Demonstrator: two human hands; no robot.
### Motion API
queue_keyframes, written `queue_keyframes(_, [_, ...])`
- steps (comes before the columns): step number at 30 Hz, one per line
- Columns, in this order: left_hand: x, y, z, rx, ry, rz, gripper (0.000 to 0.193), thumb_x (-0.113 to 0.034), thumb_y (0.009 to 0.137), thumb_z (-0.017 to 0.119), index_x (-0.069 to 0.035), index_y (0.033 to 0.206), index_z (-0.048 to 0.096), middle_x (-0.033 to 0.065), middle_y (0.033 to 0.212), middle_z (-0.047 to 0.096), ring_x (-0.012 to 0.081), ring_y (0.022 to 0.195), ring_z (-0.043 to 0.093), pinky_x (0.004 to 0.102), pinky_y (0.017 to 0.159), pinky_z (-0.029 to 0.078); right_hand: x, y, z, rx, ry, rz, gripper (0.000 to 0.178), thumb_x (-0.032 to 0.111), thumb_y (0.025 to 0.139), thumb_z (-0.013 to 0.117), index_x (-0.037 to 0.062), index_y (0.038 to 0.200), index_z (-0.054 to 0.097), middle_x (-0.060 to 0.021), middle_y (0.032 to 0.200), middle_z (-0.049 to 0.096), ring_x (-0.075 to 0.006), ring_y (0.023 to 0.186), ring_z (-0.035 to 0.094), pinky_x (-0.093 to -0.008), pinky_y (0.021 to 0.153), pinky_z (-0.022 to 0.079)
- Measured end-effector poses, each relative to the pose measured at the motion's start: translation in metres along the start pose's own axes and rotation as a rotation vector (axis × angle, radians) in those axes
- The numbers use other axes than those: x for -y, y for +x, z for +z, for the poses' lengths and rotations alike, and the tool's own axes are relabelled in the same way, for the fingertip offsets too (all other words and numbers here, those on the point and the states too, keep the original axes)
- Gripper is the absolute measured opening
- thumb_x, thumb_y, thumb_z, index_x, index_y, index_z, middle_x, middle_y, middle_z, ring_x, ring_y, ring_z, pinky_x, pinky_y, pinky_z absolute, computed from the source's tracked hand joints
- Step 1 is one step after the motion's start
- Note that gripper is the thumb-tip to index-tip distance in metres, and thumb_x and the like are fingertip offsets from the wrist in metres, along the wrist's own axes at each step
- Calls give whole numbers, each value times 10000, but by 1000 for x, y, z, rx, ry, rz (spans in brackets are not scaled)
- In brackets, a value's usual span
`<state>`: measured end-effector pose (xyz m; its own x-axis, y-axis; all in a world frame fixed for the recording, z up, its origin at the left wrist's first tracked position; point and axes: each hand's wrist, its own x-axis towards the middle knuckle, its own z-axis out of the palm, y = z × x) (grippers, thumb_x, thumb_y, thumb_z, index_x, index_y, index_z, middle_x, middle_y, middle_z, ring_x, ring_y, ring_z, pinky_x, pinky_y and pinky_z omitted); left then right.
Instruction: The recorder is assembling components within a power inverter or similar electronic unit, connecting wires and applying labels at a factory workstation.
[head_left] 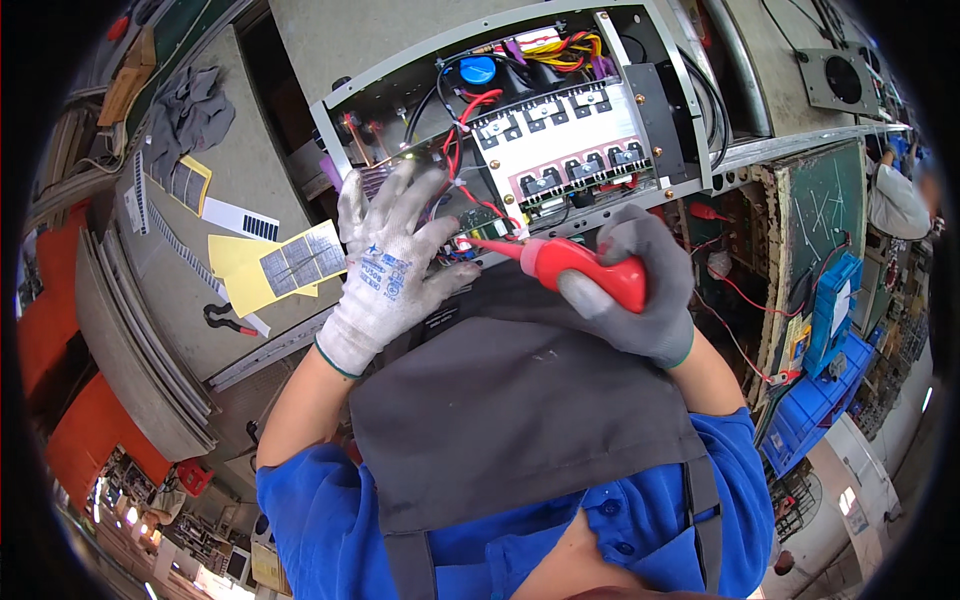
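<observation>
An open metal equipment chassis [480,30] lies in front of me, with wires and a white board [560,148] carrying black components inside. My right hand [650,290], in a grey glove, is wrapped round a red squeeze bottle [585,272]. Its tapered nozzle points left, close to the small parts at the chassis's near edge. My left hand [390,260], in a white glove, rests over the near left corner with its fingers spread. What lies under those fingers is partly hidden. Red wires [455,150] and a blue round part [478,69] show beyond them.
On the left bench are yellow label sheets [285,268], a grey cloth [190,115] and black-and-red pliers [230,320]. To the right stand a green board [825,200], a blue meter [832,310] with leads and a blue bin [820,400]. A fan panel [838,80] lies at the far right.
</observation>
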<state>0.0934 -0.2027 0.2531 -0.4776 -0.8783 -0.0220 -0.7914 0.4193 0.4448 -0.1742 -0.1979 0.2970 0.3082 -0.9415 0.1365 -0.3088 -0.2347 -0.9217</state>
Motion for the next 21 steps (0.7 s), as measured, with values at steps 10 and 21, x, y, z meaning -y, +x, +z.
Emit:
queue_keyframes(10, [-8, 7, 0, 6, -5, -38, 427, -372, 652, 890, -127, 975, 756, 137, 1409, 537, 374, 1413, 385, 632, 1180, 121, 17, 2, -24, 32, -56, 100, 343, 68, 743, 794, 58, 893, 486, -79, 852, 515, -157, 757, 504, -295, 694, 438])
queue_keyframes(21, [-16, 10, 0, -33, 42, -76, 371, -343, 733, 835, -150, 1033, 733, 71, 1180, 637, 300, 1167, 552, 491, 1017, 356, 14, 2, -17, 39, -180, -53, 360, 31, 727, 809, 64, 885, 487, -103, 800, 538, -167, 675, 521, -305, 609, 429])
